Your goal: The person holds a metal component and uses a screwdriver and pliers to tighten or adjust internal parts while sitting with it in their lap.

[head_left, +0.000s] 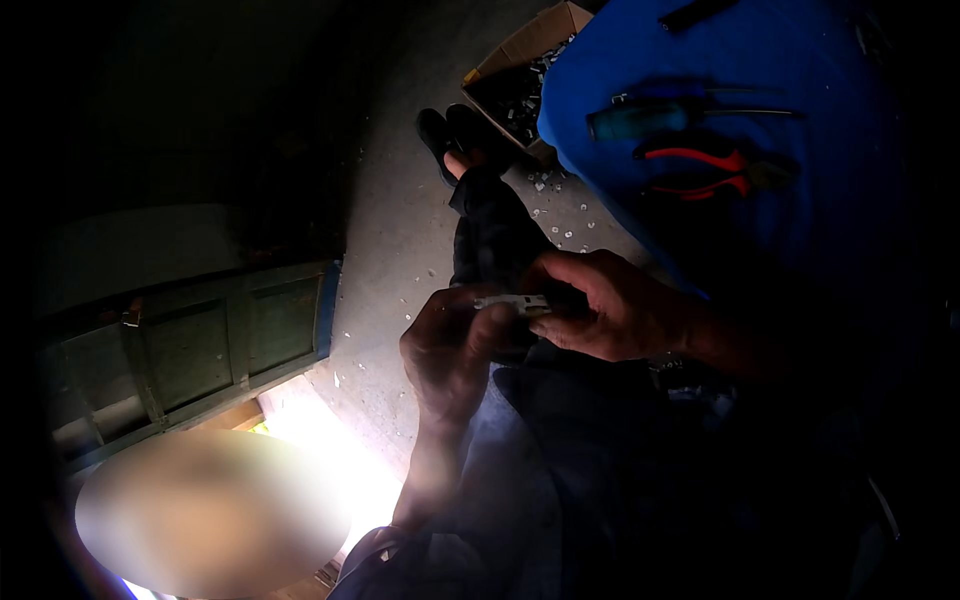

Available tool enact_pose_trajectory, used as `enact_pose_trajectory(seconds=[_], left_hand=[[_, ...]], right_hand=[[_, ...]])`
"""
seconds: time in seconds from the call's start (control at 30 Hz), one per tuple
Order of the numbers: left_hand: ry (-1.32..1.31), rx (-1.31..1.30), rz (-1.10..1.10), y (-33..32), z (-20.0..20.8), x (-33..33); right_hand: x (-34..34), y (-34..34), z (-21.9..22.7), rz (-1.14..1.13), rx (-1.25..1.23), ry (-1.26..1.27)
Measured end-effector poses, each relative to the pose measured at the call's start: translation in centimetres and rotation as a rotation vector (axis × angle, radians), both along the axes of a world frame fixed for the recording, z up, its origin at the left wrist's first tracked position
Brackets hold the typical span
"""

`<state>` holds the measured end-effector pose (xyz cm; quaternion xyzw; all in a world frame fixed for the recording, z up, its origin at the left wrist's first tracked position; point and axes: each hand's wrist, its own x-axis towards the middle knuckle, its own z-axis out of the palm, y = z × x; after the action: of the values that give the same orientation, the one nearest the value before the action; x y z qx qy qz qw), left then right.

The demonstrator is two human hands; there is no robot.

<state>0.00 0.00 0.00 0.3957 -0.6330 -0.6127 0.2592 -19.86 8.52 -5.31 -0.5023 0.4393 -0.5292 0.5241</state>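
Between my two hands, above my lap, is a small, flat, pale metal-looking part (518,303) with slots in it; its exact kind I cannot make out. My left hand (447,345) pinches its left end, thumb along the near side. The fingers of my right hand (608,305) are closed on its right end. To the right, on a blue surface (640,50), lie pliers with red handles (720,160) and a screwdriver with a teal handle (640,122). A thinner blue screwdriver (660,97) lies just beyond it.
A cardboard box (530,45) full of small dark and metal pieces stands on the floor at the far side. Small pale bits (560,228) lie scattered on the concrete floor (385,240). A green panelled wooden piece (190,350) stands at left, near a bright light.
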Motion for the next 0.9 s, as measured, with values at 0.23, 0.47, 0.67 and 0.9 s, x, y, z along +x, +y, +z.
enact_pose_trajectory(seconds=[0.23,0.47,0.67,0.9], left_hand=[[0.007,-0.017,0.018,0.1,-0.2,-0.3],[0.001,-0.066,0.012,0.0,-0.4,0.0],[-0.007,-0.051,0.021,0.1,-0.8,-0.1],[0.019,0.015,0.004,0.4,-0.3,-0.3]], right_hand=[[0.1,0.1,0.0,-0.017,-0.03,0.02],[-0.3,0.1,0.6,0.06,0.051,-0.077],[-0.7,0.2,0.8,0.149,0.136,-0.034],[0.0,0.2,0.6,-0.009,-0.088,0.189]])
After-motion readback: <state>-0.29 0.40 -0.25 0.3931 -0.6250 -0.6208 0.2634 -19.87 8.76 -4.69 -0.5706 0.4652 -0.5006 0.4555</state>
